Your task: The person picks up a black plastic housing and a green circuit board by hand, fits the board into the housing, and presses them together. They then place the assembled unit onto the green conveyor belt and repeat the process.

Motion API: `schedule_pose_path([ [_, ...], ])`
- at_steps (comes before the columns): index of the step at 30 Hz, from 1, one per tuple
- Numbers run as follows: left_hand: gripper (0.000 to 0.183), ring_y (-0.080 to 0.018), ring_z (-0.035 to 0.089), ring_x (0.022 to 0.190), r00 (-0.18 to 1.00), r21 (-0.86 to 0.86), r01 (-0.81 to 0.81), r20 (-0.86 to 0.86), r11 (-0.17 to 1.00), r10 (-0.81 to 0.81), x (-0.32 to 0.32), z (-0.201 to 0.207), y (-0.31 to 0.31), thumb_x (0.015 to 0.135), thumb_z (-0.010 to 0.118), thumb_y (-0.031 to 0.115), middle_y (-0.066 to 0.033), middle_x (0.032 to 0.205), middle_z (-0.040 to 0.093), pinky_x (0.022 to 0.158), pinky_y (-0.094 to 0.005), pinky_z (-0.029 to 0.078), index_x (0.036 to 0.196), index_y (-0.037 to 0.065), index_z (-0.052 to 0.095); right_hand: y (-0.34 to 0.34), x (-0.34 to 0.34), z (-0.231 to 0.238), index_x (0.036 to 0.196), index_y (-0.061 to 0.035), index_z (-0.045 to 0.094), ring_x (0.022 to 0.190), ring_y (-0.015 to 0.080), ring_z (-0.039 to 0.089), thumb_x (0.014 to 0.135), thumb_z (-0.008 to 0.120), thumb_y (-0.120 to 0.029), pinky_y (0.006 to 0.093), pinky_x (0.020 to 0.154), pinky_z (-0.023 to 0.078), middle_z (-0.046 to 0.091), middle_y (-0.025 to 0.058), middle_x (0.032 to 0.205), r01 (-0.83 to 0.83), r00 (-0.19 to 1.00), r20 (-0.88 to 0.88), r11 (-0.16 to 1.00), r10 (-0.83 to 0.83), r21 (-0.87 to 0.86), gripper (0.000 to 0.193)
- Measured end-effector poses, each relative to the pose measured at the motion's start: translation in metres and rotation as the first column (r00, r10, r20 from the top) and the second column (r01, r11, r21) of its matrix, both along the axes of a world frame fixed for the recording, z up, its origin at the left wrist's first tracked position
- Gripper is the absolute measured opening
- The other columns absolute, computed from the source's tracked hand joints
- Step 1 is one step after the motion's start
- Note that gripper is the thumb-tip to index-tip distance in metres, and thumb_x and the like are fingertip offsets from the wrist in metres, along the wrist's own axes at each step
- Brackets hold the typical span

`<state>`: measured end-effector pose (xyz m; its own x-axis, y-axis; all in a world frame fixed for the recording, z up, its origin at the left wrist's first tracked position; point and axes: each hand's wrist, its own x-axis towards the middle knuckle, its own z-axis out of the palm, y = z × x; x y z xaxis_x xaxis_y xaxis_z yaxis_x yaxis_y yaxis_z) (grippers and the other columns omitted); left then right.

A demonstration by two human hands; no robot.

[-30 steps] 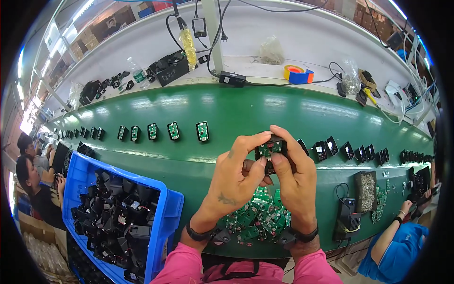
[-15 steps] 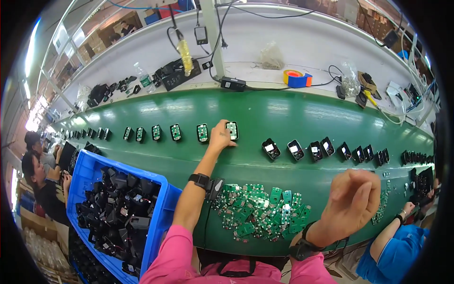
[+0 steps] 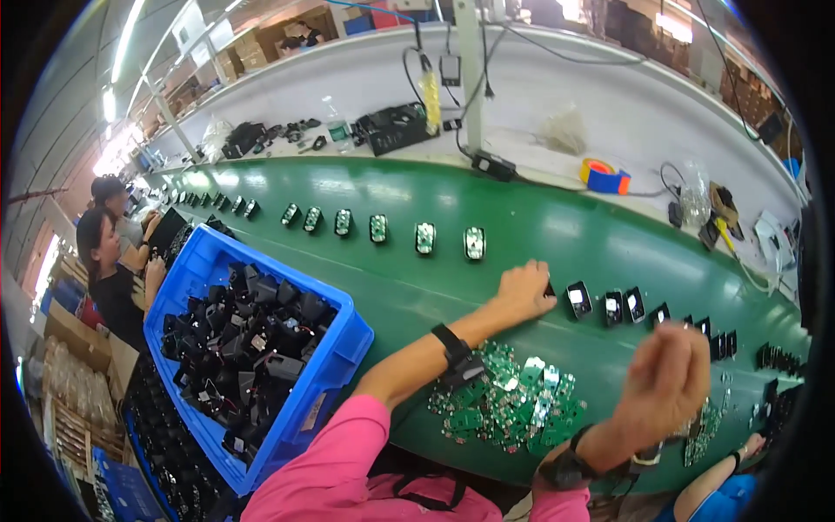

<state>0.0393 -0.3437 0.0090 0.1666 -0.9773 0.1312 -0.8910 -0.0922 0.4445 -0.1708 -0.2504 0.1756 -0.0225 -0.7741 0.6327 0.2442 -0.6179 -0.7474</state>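
At the far left, 2 co-workers (image 3: 113, 287) sit near a blue bin (image 3: 361, 335) heaped with black housings (image 3: 252, 326). To the right, a line of housings fitted with green boards (image 3: 474, 244) runs across the green desk (image 3: 522, 217), the nearest 6 spaced apart. A loose pile of circuit boards (image 3: 509, 400) lies close to the person. Beyond it the left hand (image 3: 524, 293) reaches down to the desk, the dark edge of a black housing (image 3: 550, 290) showing at its fingers; whether they are clamped on it, I cannot tell. Right of that stand open housings (image 3: 578, 300) without green boards. The right hand (image 3: 668, 378) is raised and blurred, fingers curled; I cannot tell whether it holds anything. At the far right is a co-worker's blue sleeve (image 3: 731, 502).
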Motion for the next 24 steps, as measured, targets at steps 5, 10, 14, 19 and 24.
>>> schedule_pose_path([
  [5, 0.058, -0.0403, 0.062, 0.099, 0.998, -0.223, 0.030, 0.052, 0.974, -0.018, 0.030, 0.087, 0.046, 0.070, 0.080, 0.029, -0.0230, 0.104, 0.063, 0.085, -0.0446, 0.051, 0.113, -0.002, 0.057, -0.055, 0.049, -0.023, 0.107, 0.0036, 0.066, 0.061, 0.0151, 0.058, 0.091, 0.069, -0.019, 0.0286, 0.057, 0.045, 0.063, 0.0098, 0.071, 0.180, 0.710, -0.669, 0.975, -0.219, -0.128, 0.029],
  [10, 0.067, -0.0397, 0.062, 0.103, 0.994, -0.412, 0.108, 0.012, 0.905, -0.113, 0.028, 0.110, 0.094, 0.067, 0.081, 0.025, -0.0241, 0.110, 0.062, 0.089, -0.0452, 0.052, 0.123, -0.003, 0.057, -0.048, 0.080, -0.036, 0.100, 0.0050, 0.066, 0.057, 0.0194, 0.059, 0.087, 0.069, -0.016, 0.0312, 0.058, 0.046, 0.065, 0.0150, 0.072, -0.036, 0.661, -0.750, 0.997, -0.026, -0.067, 0.025],
  [14, 0.062, -0.0277, 0.064, 0.094, 0.986, -0.419, -0.045, -0.166, 0.907, -0.027, 0.036, 0.103, 0.152, 0.068, 0.079, 0.018, -0.0188, 0.109, 0.064, 0.085, -0.0347, 0.052, 0.124, 0.000, 0.061, -0.029, 0.100, -0.047, 0.088, 0.0060, 0.064, 0.059, 0.0156, 0.060, 0.089, 0.066, -0.011, 0.0300, 0.056, 0.046, 0.065, 0.0135, 0.070, -0.223, 0.719, -0.686, 0.972, 0.109, -0.079, 0.017],
  [19, 0.064, -0.0274, 0.065, 0.101, 0.844, -0.341, -0.191, -0.535, 0.920, -0.023, 0.060, 0.062, 0.221, 0.075, 0.077, 0.026, -0.0165, 0.107, 0.063, 0.086, -0.0367, 0.054, 0.125, -0.007, 0.055, -0.022, 0.118, -0.064, 0.092, 0.0022, 0.066, 0.065, 0.0174, 0.063, 0.089, 0.065, -0.012, 0.0316, 0.061, 0.049, 0.068, 0.0131, 0.077, -0.443, 0.623, -0.641, 0.878, 0.448, 0.183, 0.015],
  [24, 0.060, -0.0167, 0.066, 0.086, 0.346, -0.126, -0.470, -0.937, 0.874, 0.051, 0.038, 0.014, 0.275, 0.084, 0.073, 0.021, -0.0128, 0.107, 0.060, 0.072, -0.0267, 0.053, 0.131, -0.004, 0.045, -0.015, 0.141, -0.121, 0.105, -0.0023, 0.068, 0.091, 0.0359, 0.067, 0.078, 0.074, -0.016, 0.0422, 0.082, 0.053, 0.070, 0.0166, 0.091, -0.551, 0.116, -0.987, 0.834, 0.110, 0.028, 0.031],
])
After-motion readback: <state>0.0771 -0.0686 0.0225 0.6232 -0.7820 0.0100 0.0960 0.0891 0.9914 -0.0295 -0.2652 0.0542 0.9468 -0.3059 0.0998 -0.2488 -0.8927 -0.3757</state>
